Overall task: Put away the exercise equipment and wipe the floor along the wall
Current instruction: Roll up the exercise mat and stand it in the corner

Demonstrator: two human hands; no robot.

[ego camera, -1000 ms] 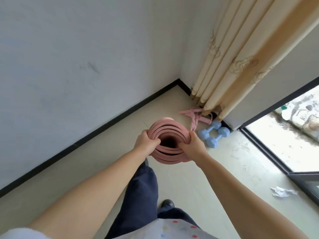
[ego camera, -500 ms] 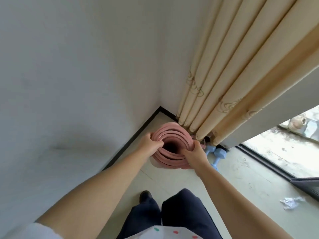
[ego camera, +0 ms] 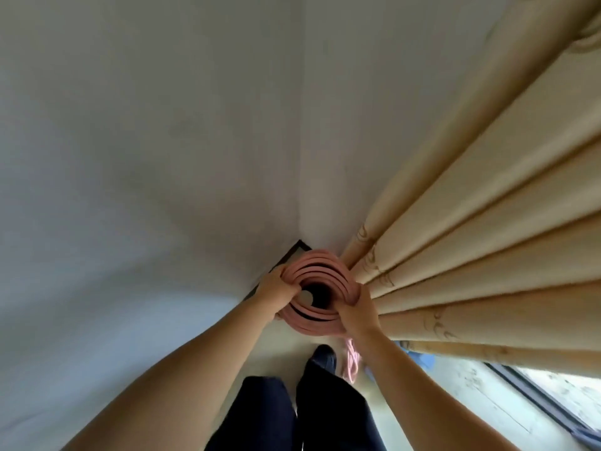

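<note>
Mat [ego camera: 320, 315] gripped both hands, wedged between wall [ego camera: 162, 157], curtain [ego camera: 471, 271].

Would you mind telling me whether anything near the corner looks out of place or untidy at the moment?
Yes: a pink cord lies loose on the floor below the rolled pink mat, beside the person's shoe, and a blue object pokes out from under the curtain hem. Both hands grip the mat's top rim.

One rolled pink mat [ego camera: 320, 289], two hands — left hand [ego camera: 276, 288] and right hand [ego camera: 357, 312] — one pink rope [ego camera: 350, 361], one curtain [ego camera: 471, 242], one shoe [ego camera: 323, 354].
</note>
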